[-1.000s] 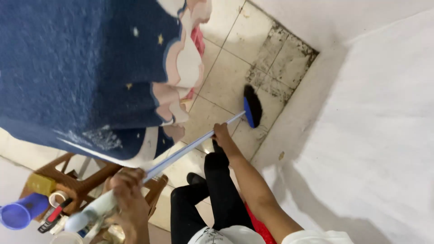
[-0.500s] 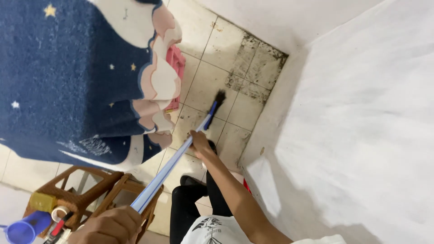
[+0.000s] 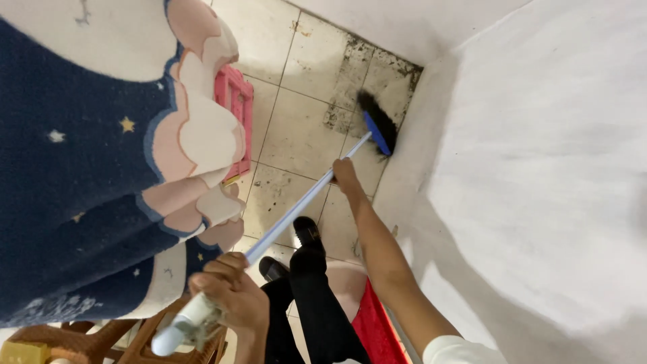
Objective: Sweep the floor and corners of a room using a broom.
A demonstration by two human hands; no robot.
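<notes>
Sweeping stroke under way: broom (image 3: 317, 192) gripped by both hands, left hand (image 3: 232, 296) at handle top, right hand (image 3: 345, 174) lower (bristles at the grimy corner tiles (image 3: 367, 74)). Next: draw bristles back from that corner.

Broom (image 3: 317, 195): long pale blue-white handle, blue head with black bristles, tilted diagonally from lower left up to upper right. Bristle end sits on the stained floor tiles (image 3: 303, 135) right at the corner where they meet the white wall (image 3: 539, 168). Handle's top end is by the wooden stool (image 3: 81, 337), gripped there by the left hand (image 3: 232, 296), right hand (image 3: 345, 174) wrapped further down near the head.
</notes>
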